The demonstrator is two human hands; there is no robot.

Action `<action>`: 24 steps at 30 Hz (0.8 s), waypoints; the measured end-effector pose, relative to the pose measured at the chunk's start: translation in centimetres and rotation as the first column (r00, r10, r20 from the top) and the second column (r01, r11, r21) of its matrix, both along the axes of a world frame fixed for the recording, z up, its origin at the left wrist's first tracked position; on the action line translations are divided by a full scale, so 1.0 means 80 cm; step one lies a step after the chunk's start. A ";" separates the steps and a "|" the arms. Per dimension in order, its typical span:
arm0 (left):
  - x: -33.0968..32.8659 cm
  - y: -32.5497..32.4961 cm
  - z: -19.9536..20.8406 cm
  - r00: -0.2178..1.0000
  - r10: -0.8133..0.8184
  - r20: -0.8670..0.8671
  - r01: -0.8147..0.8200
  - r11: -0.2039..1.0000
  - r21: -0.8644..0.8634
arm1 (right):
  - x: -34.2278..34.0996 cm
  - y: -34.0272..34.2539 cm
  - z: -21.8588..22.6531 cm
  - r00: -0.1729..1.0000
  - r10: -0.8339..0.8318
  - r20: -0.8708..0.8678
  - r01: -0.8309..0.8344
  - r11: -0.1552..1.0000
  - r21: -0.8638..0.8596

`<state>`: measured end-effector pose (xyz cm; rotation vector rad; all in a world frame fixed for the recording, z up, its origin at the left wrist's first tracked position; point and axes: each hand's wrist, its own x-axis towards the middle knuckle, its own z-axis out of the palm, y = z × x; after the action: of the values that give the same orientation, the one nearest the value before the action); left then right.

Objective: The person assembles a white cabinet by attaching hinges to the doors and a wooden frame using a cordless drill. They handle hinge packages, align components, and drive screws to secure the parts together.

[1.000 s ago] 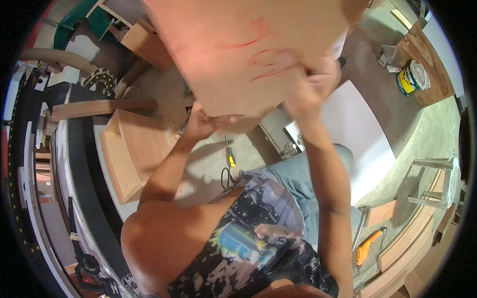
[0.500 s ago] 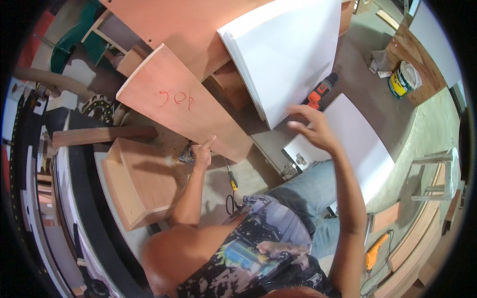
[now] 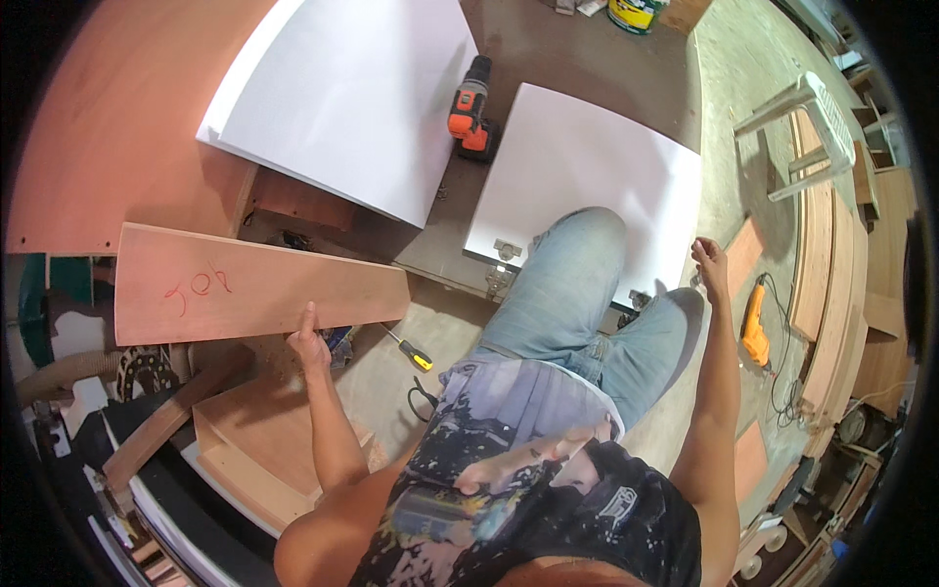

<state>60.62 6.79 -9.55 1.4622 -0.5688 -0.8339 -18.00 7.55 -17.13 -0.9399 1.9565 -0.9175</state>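
My left hand (image 3: 310, 344) is closed on the lower edge of a long reddish wooden board (image 3: 254, 284), thumb on its upper face. Red handwritten marks show towards the board's left end. Out to the right, beside my knee, my right hand (image 3: 711, 266) has its fingers curled together. Whatever it may hold is too small to make out. A white panel (image 3: 587, 147) with metal hinges (image 3: 504, 250) on its near edge lies partly under my legs. Below the board's right end is a yellow-and-black screwdriver (image 3: 413, 354) on the floor.
An orange-and-black cordless drill (image 3: 469, 117) stands between the white panel and a stack of white boards (image 3: 342, 98). An orange corded tool (image 3: 755, 328) lies right of my right arm, near long planks (image 3: 812, 254) and a plastic stool (image 3: 827, 122). A wooden box (image 3: 259, 430) sits at lower left.
My view has swung right. My right hand has moved from above the white panels to beside my right knee, its fingers curling in. My left hand still grips the board, which now lies more level.
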 end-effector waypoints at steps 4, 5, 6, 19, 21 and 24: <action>-0.004 0.004 -0.009 0.999 0.000 0.045 -0.005 0.994 0.109 | -0.030 0.064 -0.033 0.994 -0.100 0.045 0.089 0.978 0.190; -0.004 0.005 -0.008 0.999 -0.011 0.043 0.006 0.994 0.112 | -0.031 0.069 -0.045 0.994 -0.098 0.045 0.089 0.982 0.164; -0.006 0.006 -0.002 0.999 -0.026 0.038 0.022 0.993 0.118 | -0.027 0.076 -0.047 0.994 -0.100 0.043 0.093 0.986 0.141; -0.219 -0.119 -0.171 0.388 -0.717 0.579 0.570 0.680 0.461 | -0.005 0.022 -0.077 0.955 0.005 -0.296 0.154 0.847 0.509; -0.303 -0.164 -0.184 0.255 -0.694 0.673 0.555 0.675 0.486 | -0.039 0.053 -0.100 0.862 -0.041 -0.505 0.279 0.870 0.407; -0.310 -0.187 -0.161 0.136 -0.774 0.618 0.319 0.625 0.713 | 0.072 0.026 -0.108 0.900 -0.138 -0.414 0.321 0.854 0.411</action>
<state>35.82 -8.20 -22.42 2.1238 -2.0812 -0.6425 -12.28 9.65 -25.78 -0.6221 2.5110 -0.3551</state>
